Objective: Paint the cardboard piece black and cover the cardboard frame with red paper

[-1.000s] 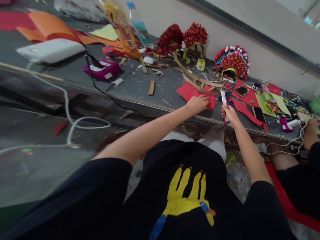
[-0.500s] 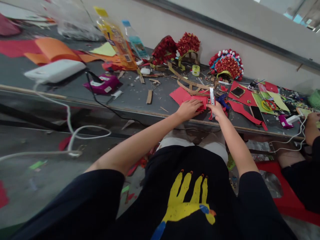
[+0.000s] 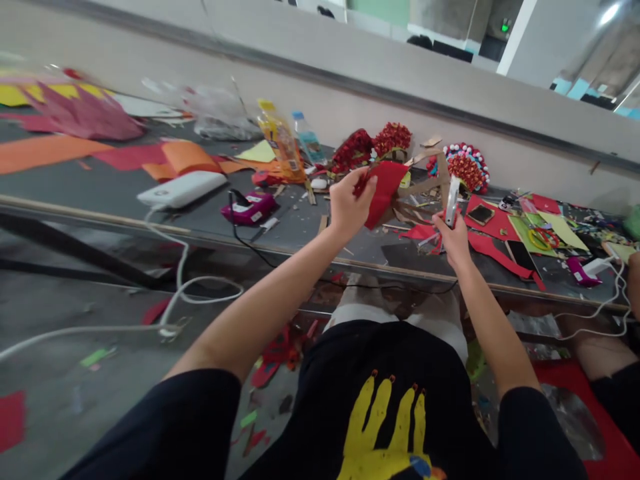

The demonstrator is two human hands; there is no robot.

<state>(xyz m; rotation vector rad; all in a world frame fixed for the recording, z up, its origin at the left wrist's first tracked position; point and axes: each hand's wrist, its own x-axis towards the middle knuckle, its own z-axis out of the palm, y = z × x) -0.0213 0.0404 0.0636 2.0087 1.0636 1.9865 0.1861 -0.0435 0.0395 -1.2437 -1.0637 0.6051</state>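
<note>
My left hand (image 3: 351,205) pinches a piece of red paper (image 3: 386,192), raised above the table's front part. Brown cardboard strips (image 3: 442,179) stand up between the paper and my right hand; whether they are joined to the paper I cannot tell. My right hand (image 3: 453,239) is closed round a slim silver hand tool (image 3: 453,201) that points upward, its exact kind unclear. Red scraps (image 3: 420,232) lie just left of that hand. Behind, against the wall, rest two dark-red decorated headpieces (image 3: 393,139) and one with white and red beads (image 3: 467,167).
On the left are a white power strip (image 3: 183,189), a purple box (image 3: 250,208), two bottles (image 3: 283,143) and orange paper (image 3: 187,158). To the right lie a phone (image 3: 523,259) and a red strip (image 3: 500,257). A neighbour's arm (image 3: 634,283) shows at the right edge.
My left hand has lifted the red paper off the table, moving up and left. The right hand has moved apart from it with the silver tool. The view has tilted upward.
</note>
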